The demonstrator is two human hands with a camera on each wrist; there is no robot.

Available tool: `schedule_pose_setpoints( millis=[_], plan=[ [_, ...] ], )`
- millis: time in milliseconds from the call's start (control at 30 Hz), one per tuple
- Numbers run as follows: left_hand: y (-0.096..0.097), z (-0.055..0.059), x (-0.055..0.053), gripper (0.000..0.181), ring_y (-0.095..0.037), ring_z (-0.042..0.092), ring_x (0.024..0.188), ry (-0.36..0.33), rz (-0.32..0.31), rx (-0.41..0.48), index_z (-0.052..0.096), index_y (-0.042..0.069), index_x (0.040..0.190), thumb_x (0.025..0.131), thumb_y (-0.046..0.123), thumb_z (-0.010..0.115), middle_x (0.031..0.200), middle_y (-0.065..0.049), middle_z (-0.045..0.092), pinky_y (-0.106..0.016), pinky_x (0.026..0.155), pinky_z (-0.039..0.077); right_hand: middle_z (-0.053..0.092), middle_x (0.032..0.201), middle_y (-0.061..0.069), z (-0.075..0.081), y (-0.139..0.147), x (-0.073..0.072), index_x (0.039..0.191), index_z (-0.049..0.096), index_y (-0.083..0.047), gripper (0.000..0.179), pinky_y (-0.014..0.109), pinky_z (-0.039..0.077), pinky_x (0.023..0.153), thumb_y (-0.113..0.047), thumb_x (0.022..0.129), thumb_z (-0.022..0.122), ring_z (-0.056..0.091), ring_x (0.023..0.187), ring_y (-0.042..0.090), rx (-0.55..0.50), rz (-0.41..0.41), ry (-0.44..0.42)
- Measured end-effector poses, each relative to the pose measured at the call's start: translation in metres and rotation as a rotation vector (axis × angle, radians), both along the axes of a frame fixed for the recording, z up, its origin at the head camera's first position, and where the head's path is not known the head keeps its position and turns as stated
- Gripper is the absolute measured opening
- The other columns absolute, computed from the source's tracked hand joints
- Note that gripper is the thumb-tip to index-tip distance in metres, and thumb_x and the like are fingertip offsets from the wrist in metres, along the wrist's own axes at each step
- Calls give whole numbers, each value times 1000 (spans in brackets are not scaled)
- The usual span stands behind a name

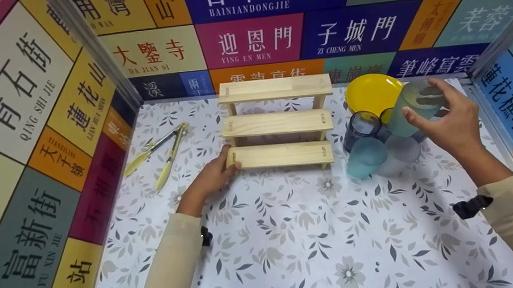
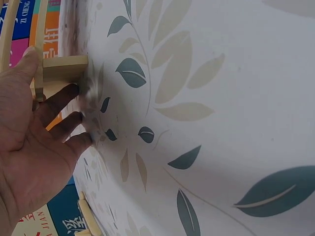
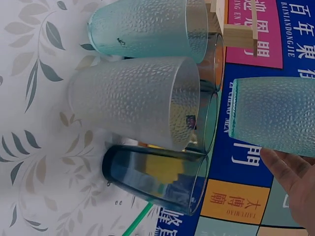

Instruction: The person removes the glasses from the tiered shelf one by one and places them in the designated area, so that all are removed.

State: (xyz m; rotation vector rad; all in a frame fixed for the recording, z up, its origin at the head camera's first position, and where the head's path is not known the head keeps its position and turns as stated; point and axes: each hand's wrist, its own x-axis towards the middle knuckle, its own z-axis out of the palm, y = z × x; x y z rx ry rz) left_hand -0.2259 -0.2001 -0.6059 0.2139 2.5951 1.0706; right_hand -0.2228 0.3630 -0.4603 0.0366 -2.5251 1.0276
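My right hand (image 1: 457, 123) grips a pale blue-green textured cup (image 1: 408, 113), raised over a cluster of cups. In the right wrist view this held cup (image 3: 275, 115) is apart from the standing ones. The cluster includes a teal cup (image 1: 366, 156), a frosted clear cup (image 3: 133, 101) and a dark smoky glass (image 1: 356, 129); others are partly hidden behind them. At a three-step wooden rack (image 1: 281, 154), my left hand (image 1: 210, 180) holds the left end of the lowest step, thumb on top. The left wrist view shows its other fingers spread beside the wood.
A yellow plate (image 1: 370, 89) lies behind the cups, close to the back wall. Metal tongs with yellow-green ends (image 1: 172, 155) lie spread left of the rack. A green stick (image 3: 140, 219) shows near the dark blue glass. Printed panels (image 1: 250, 42) wall in the patterned tabletop (image 1: 287, 255).
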Motion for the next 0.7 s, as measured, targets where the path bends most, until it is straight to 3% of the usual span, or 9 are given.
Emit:
schedule_pose_setpoints(
  millis=[167, 500, 700],
  plan=[
    [2, 0, 0, 88, -46, 47, 159, -14, 7, 6, 9, 23, 180, 113, 62, 51, 175, -22, 43, -59, 133, 36, 75, 139, 13, -2, 10, 7, 158, 62, -25, 77, 1, 42, 85, -36, 89, 95, 55, 108, -13, -11, -61, -41],
    [-2, -1, 2, 87, -47, 49, 157, -1, 8, 5, 8, 28, 180, 113, 63, 50, 174, -22, 45, -60, 132, 36, 75, 138, 14, -6, 22, 17, 156, 62, -36, 73, 1, 44, 88, -41, 90, 94, 56, 109, -17, -17, -81, -54],
    [-3, -5, -1, 84, -46, 52, 154, 10, 0, 6, 11, 26, 180, 114, 59, 52, 170, -25, 50, -59, 130, 39, 73, 140, 14, -10, 31, 23, 157, 62, -34, 74, 1, 42, 87, -40, 90, 93, 53, 109, -15, -7, -97, -74]
  ],
)
